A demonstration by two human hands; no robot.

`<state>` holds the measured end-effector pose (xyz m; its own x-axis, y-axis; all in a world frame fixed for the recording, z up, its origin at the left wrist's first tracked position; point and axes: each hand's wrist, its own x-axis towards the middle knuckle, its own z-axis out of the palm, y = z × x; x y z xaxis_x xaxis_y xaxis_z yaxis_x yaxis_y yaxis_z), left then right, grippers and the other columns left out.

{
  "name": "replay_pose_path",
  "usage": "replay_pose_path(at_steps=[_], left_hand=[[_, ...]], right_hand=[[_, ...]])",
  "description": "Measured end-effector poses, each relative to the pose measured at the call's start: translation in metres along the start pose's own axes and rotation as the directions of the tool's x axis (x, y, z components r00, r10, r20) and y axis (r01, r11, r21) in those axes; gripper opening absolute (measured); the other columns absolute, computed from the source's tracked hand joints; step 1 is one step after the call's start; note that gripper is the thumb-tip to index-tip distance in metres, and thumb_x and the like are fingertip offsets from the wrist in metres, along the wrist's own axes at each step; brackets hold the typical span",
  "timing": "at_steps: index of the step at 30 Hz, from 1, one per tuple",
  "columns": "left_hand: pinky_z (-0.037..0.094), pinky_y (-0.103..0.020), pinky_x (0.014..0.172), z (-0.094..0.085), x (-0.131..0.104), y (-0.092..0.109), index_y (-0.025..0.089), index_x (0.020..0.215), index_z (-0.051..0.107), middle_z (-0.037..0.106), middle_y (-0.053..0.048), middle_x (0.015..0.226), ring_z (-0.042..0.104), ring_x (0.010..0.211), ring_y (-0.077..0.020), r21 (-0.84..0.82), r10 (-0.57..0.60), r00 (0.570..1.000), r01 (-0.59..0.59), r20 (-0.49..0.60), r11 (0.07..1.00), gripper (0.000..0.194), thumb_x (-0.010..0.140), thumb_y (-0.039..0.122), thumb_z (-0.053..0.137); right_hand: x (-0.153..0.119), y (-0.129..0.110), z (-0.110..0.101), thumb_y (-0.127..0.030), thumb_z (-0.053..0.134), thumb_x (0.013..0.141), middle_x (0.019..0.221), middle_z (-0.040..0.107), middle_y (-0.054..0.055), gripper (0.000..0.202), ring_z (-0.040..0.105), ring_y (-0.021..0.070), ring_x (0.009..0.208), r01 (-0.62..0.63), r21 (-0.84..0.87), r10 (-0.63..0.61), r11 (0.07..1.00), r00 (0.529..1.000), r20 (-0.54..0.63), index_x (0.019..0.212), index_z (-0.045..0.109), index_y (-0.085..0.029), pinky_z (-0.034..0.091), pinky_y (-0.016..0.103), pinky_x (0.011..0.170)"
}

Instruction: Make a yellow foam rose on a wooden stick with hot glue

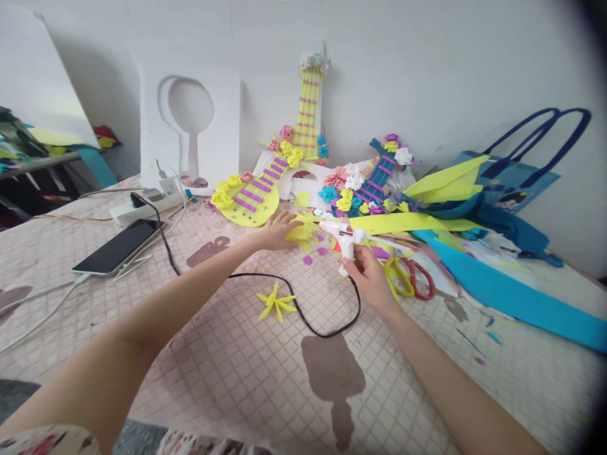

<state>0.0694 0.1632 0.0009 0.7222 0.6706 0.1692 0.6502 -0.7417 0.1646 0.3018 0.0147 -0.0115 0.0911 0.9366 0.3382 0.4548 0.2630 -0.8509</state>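
My right hand (371, 276) is wrapped round the grip of a white hot glue gun (348, 235), whose nozzle points left. A black cord (327, 335) curves from the gun's base across the table. At the lower end of a yellow paper guitar, my left hand (279, 232) reaches out with fingers extended, touching crumpled yellow crepe paper (301, 231). Whether any paper is pinched there is hard to see. Nearer to me lies a yellow star-shaped paper flower (275, 302), untouched. The yellow guitar (256, 201) carries purple strips and paper flowers.
Scissors with red and yellow handles (411, 278) lie right of my right hand. Blue crepe paper (516, 297) stretches rightward. At left are a phone (118, 246) and a power strip (147, 205). A blue decorated guitar (377, 177) and a blue bag (521, 180) stand behind.
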Motion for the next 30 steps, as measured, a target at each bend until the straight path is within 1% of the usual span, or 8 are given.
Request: replay_pose_path(at_steps=[3, 6, 7, 14, 17, 22, 25, 30], left_hand=[[0.025, -0.054, 0.104, -0.012, -0.01, 0.017, 0.023, 0.13, 0.043, 0.036, -0.012, 0.141, 0.03, 0.129, -0.0333, -0.115, 0.021, 0.997, -0.03, -0.079, 0.993, 0.066, 0.072, 0.036, 0.069], [0.044, -0.035, 0.086, -0.013, -0.014, 0.036, 0.015, 0.108, 0.059, 0.061, -0.01, 0.105, 0.056, 0.098, -0.0237, -0.222, 0.035, 0.999, -0.037, -0.013, 0.974, 0.04, 0.075, 0.036, 0.065], [0.046, -0.031, 0.077, -0.011, -0.013, 0.041, 0.015, 0.098, 0.062, 0.063, -0.008, 0.094, 0.059, 0.086, -0.0209, -0.235, 0.045, 0.999, -0.04, 0.015, 0.971, 0.034, 0.074, 0.037, 0.066], [0.041, -0.02, 0.058, 0.01, 0.004, 0.049, 0.014, 0.078, 0.065, 0.064, -0.001, 0.074, 0.058, 0.067, -0.0132, -0.328, 0.033, 0.996, -0.003, 0.087, 0.945, 0.013, 0.066, 0.02, 0.067], [0.04, -0.019, 0.055, 0.011, 0.012, 0.05, 0.014, 0.069, 0.063, 0.064, 0.0, 0.067, 0.057, 0.061, -0.0117, -0.361, 0.008, 0.995, 0.03, 0.104, 0.932, 0.006, 0.066, 0.019, 0.066], [0.04, -0.02, 0.056, 0.006, 0.027, 0.052, 0.013, 0.078, 0.064, 0.066, -0.001, 0.07, 0.058, 0.062, -0.0123, -0.393, -0.026, 0.996, 0.058, 0.088, 0.918, 0.015, 0.071, 0.027, 0.061], [0.04, -0.019, 0.056, 0.003, 0.031, 0.049, 0.015, 0.082, 0.066, 0.067, 0.0, 0.073, 0.059, 0.064, -0.0124, -0.408, 0.005, 0.99, 0.054, 0.143, 0.911, 0.021, 0.064, 0.025, 0.068], [0.037, -0.019, 0.052, 0.002, 0.025, 0.041, 0.016, 0.065, 0.066, 0.065, 0.002, 0.062, 0.057, 0.059, -0.0114, -0.407, 0.011, 0.976, 0.08, 0.217, 0.91, 0.014, 0.054, 0.02, 0.073]], right_hand=[[0.001, 0.0, -0.001, -0.041, 0.056, 0.083, 0.096, 0.061, 0.006, 0.033, 0.058, 0.0196, 0.082, 0.003, 0.013, -0.003, 1.0, 1.0, -0.001, 0.111, 0.051, -0.023, 0.05, 0.035, 0.072], [0.003, 0.0, -0.002, -0.042, 0.056, 0.082, 0.096, 0.061, 0.006, 0.034, 0.058, 0.0195, 0.081, 0.003, 0.046, -0.002, 0.999, 1.0, -0.017, 0.11, 0.051, -0.023, 0.05, 0.035, 0.071], [0.004, 0.001, -0.002, -0.042, 0.057, 0.082, 0.096, 0.061, 0.006, 0.034, 0.058, 0.0191, 0.08, 0.004, 0.056, -0.002, 0.998, 1.0, -0.023, 0.11, 0.051, -0.023, 0.05, 0.035, 0.071], [0.005, 0.003, -0.003, -0.042, 0.057, 0.082, 0.094, 0.061, 0.004, 0.033, 0.057, 0.0171, 0.074, 0.007, 0.069, -0.004, 0.998, 0.999, -0.052, 0.108, 0.051, -0.024, 0.05, 0.034, 0.07], [0.006, 0.002, -0.005, -0.042, 0.057, 0.081, 0.094, 0.061, 0.004, 0.033, 0.057, 0.0171, 0.075, 0.005, 0.065, -0.001, 0.998, 0.998, -0.067, 0.108, 0.051, -0.024, 0.05, 0.034, 0.07], [0.007, -0.001, -0.008, -0.042, 0.057, 0.081, 0.099, 0.062, 0.005, 0.033, 0.056, 0.0157, 0.072, 0.02, 0.08, -0.014, 0.997, 0.997, -0.08, 0.108, 0.051, -0.023, 0.05, 0.033, 0.07], [0.008, -0.001, -0.01, -0.043, 0.057, 0.081, 0.1, 0.062, 0.006, 0.034, 0.056, 0.0163, 0.073, 0.022, 0.065, -0.016, 0.998, 0.996, -0.091, 0.108, 0.052, -0.023, 0.05, 0.033, 0.069], [0.009, 0.003, -0.011, -0.044, 0.057, 0.08, 0.098, 0.063, 0.006, 0.035, 0.056, 0.0161, 0.069, 0.025, 0.044, -0.02, 0.999, 0.994, -0.105, 0.108, 0.052, -0.023, 0.05, 0.034, 0.068]])
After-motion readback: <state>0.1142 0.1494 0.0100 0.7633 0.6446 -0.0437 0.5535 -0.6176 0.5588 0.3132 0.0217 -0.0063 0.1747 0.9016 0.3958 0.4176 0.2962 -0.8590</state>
